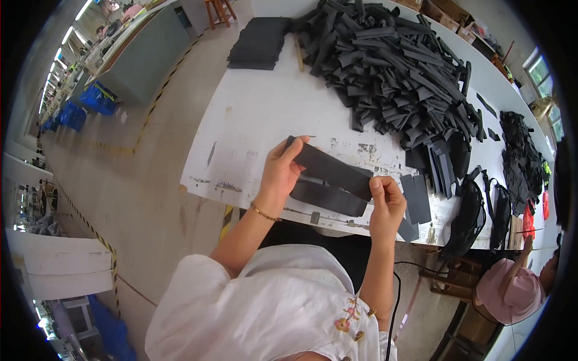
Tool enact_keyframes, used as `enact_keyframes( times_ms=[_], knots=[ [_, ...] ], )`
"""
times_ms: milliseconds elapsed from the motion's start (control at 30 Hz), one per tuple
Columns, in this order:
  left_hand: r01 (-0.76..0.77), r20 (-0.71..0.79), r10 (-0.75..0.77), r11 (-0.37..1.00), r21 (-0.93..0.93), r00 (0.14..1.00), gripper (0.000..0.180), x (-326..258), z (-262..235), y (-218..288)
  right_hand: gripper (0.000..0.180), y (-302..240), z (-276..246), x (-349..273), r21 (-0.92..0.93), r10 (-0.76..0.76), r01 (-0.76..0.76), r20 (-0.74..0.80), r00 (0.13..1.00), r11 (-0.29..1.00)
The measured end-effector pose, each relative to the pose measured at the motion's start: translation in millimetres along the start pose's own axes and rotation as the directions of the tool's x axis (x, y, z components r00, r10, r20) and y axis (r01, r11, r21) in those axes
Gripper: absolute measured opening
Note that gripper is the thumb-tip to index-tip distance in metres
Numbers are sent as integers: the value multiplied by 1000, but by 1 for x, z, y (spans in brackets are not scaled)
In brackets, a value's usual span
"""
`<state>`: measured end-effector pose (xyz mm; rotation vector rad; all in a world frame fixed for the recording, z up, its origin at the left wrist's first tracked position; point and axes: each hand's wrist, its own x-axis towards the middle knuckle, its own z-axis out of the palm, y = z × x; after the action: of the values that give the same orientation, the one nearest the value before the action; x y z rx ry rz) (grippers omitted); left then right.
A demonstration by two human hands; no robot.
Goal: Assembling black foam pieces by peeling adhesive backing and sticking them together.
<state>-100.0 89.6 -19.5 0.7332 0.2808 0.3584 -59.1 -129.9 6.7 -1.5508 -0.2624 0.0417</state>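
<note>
Between my hands stretches a dark grey strip of flat, fabric-like material [334,168], held over the near edge of the white table. My left hand [283,165] pinches its left end, thumb on top. The right end sits between the thumb and curled fingers of my right hand [386,204]. Just below it a second dark grey strip [328,200] lies roughly parallel, with a narrow gap between them; whether the two are joined at the ends I cannot tell. Close by my right hand, several flat grey pieces [417,195] overlap on the table.
A large heap of dark grey strips [385,66] covers the table's far side. Left of it is a neat stack [259,42]. Black strapped bags [466,216] lie at right, near a seated person in pink [509,289]. A black cable [397,295] hangs beside my right arm.
</note>
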Motion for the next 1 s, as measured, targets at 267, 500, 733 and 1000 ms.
enact_keyframes(
  times_ms=[267, 500, 733, 1000],
  knots=[
    [-231, 53, 290, 625, 745, 956, 10, -50, -32, -22, 16, 49, -24, -32, -320, 141, -152, -55, 988, 935],
    [-332, 178, 457, 282, 900, 872, 16, -45, -46, -39, 11, 67, -12, -32, -527, -38, -15, -90, 995, 849],
    [-424, 415, 485, -97, 901, 770, 34, -49, -18, -24, 35, 61, -3, -29, -792, -252, 175, 27, 967, 585],
    [-600, 655, -28, -432, 673, 755, 45, 5, -22, -72, 62, 85, 14, -10, -881, -110, 395, 379, 919, 263]
  ],
)
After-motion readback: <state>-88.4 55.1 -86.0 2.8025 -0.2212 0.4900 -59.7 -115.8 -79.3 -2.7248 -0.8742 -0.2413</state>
